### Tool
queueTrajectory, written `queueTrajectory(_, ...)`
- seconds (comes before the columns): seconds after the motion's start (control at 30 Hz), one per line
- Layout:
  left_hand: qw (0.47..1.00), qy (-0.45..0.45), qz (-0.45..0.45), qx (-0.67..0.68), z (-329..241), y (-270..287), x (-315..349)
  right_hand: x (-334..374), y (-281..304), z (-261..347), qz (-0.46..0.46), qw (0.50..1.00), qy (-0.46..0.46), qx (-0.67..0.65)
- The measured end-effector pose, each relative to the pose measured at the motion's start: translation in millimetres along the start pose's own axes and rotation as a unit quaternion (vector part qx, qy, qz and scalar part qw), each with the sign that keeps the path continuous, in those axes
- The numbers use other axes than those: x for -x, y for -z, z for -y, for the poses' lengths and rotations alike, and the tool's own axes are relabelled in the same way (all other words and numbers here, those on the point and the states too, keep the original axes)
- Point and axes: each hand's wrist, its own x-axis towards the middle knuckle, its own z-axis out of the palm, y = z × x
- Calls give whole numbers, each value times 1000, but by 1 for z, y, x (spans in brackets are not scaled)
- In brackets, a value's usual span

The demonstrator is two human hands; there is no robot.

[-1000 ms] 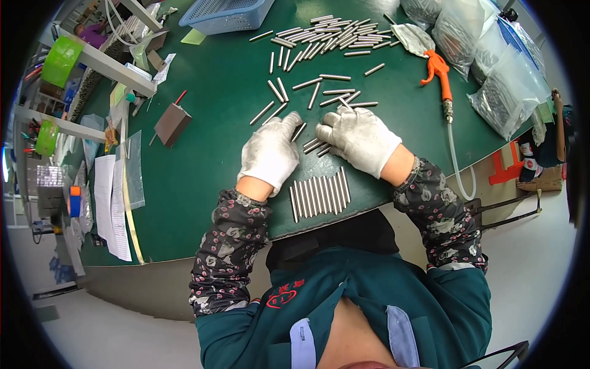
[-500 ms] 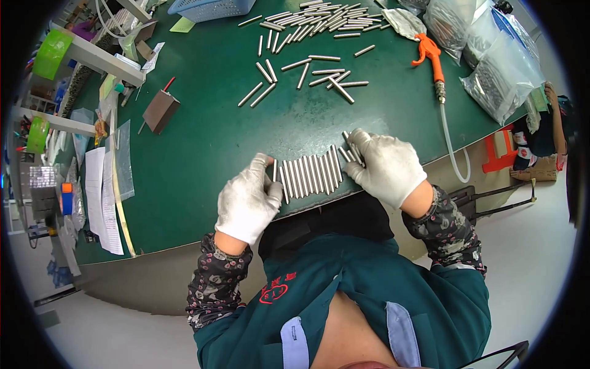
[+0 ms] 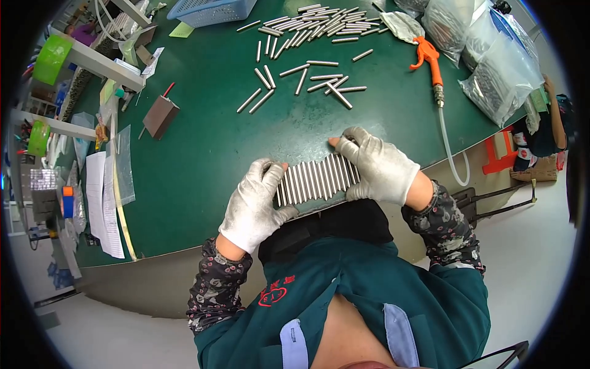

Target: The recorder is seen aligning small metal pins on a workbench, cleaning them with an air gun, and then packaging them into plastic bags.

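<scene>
A row of polished metal pins (image 3: 316,178) lies side by side on the green table near its front edge. At the row's left end, my left hand (image 3: 253,206), in a white glove with a bare fingertip showing, is closed around the outer pins. My right hand (image 3: 382,165), gloved the same way, closes on the right end and partly covers the last pins. The far ends of the pins are uneven. Farther back are several loose pins (image 3: 301,80), some crossing each other, and a dense heap of pins (image 3: 326,23).
An orange air blow gun (image 3: 428,60) with a clear hose lies to the right, beside plastic bags (image 3: 501,86) of parts. A blue basket (image 3: 212,12) stands at the back. On the left are a brown block (image 3: 161,117) and paper sheets (image 3: 104,203). Another person's arm (image 3: 555,114) shows far right.
My right hand has brought its few pins against the row's right end and now grips there. My left hand has shifted slightly right, its fingers curled over the left end.
</scene>
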Motion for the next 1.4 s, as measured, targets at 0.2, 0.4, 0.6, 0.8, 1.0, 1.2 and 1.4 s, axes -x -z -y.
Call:
queueTrajectory(0.2,999,-21,-6,-24,-2,1,-1,-2,-2,2,38,999,9,14)
queueTrajectory(0.4,998,-9,-15,-54,-6,18,-21,-32,27,-12,-114,987,-101,54)
queueTrajectory(0.6,994,-56,-49,-74,-11,24,-77,-63,8,-49,-162,968,-167,99)
queueTrajectory(0.8,993,-50,-5,-109,-14,16,-118,-52,13,-58,-168,975,-147,16)
queueTrajectory(1.0,994,-16,32,-104,-14,-3,-148,-55,10,-64,-152,980,-129,29)
queueTrajectory(1.2,992,-51,-44,-106,-14,-18,-155,-58,15,-61,-108,981,-158,29)
queueTrajectory(1.4,993,3,-59,-105,-21,-23,-164,-47,25,-57,-139,974,-178,-15)
